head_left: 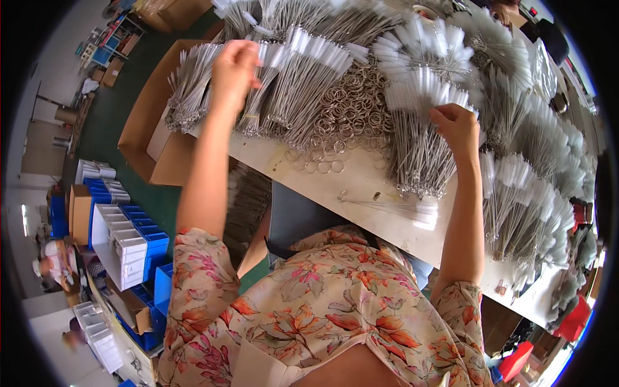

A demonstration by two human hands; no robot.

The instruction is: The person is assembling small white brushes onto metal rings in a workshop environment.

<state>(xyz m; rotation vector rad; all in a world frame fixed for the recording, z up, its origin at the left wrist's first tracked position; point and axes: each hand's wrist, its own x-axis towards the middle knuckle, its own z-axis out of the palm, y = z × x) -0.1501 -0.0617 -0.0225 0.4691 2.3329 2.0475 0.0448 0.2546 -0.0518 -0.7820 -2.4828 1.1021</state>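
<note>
My left hand (233, 69) is raised over the far left bundles of thin wire brushes (263, 97). Its fingers are bent and apart from the thumb, with nothing visible between them. On the right, my right hand (458, 128) pinches at the bristle end of a brush in a bundle of wire brushes (419, 151); the fingertips partly hide what they grip. These brushes have twisted metal stems, looped ends and pale bristle heads. Between the hands lies a heap of metal split rings (353, 106), several of them spread singly at its near edge.
Loose brushes (387, 205) lie near the front edge of the white table (284, 164). More brush bundles (525, 200) cover its right side. An open cardboard box (138, 129) adjoins the left end. Blue and white bins (122, 245) stand beyond at left, with people farther off.
</note>
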